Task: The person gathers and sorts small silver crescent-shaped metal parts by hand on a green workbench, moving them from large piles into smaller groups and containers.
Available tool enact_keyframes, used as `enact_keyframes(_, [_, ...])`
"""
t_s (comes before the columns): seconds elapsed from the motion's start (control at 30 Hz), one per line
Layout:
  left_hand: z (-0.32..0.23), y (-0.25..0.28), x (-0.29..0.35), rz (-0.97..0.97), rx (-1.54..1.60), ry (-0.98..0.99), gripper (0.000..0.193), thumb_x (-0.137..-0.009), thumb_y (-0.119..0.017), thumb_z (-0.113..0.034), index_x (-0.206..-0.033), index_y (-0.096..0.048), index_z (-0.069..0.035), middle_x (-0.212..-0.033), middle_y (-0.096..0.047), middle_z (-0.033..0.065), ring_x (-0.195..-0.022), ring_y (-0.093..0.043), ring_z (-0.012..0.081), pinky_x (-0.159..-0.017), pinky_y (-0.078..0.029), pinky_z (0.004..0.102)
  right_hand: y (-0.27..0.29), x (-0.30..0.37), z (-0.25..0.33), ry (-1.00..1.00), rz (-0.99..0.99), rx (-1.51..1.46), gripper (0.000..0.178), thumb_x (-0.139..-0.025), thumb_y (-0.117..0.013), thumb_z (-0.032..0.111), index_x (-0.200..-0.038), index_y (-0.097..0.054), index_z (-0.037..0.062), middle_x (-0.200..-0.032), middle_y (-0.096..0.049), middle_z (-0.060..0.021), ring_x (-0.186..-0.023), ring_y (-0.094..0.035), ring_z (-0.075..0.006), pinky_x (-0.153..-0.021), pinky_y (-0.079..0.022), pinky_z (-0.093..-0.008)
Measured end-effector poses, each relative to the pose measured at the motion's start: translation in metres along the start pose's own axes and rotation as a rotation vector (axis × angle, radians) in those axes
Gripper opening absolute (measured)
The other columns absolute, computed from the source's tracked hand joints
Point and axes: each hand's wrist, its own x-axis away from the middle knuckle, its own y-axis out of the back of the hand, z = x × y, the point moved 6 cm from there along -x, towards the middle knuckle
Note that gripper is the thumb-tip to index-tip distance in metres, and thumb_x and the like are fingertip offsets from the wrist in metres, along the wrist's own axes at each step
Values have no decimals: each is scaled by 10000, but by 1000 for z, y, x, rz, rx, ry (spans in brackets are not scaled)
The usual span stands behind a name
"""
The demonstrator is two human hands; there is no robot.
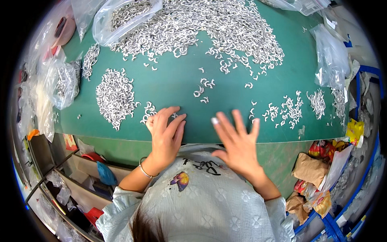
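My left hand (pixel 164 131) rests at the near edge of the green table, its fingers loosely bent and apart. A few small silvery crescent-shaped metal pieces (pixel 149 112) lie beside it, and one shows between its fingertips, seemingly on the tabletop. To the right, my right hand (pixel 238 143) is spread over the table edge with nothing in it. Ahead of both hands a small loose cluster of crescent pieces (pixel 207 83) lies on the green surface. A rounded pile of crescents (pixel 115 97) sits left of my left hand, and scattered ones (pixel 291 111) lie right of my right hand.
A very large heap of crescents (pixel 242 32) covers the far part of the green table (pixel 169 84). Clear plastic bags (pixel 331 56) stand along both sides, one holding pieces (pixel 66 82). Drawers (pixel 86 171) are below left; crumpled paper bags (pixel 309 169) are below right.
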Motion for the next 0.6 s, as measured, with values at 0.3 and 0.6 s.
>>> enact_keyframes(0.3, [-12, -6, -7, 14, 87, -20, 268, -758, -709, 60, -1013, -687, -22, -1162, -626, 127, -1070, -581, 301, -910, -414, 388, 22, 12, -43, -126, -221, -135, 838, -759, -731, 344, -1461, -387, 41, -1565, -319, -93, -1456, -264, -332, -1096, -117, -698])
enact_keyframes(0.6, [-29, -24, -3, 141, 332, -58, 343, -754, -703, 55, -1083, -656, -27, -1139, -601, 117, -1009, -573, 302, -854, -431, 405, 14, 11, -32, -137, -108, -127, 891, -718, -775, 351, -1427, -390, -27, -1565, -285, -155, -1468, -235, -314, -1124, -119, -667])
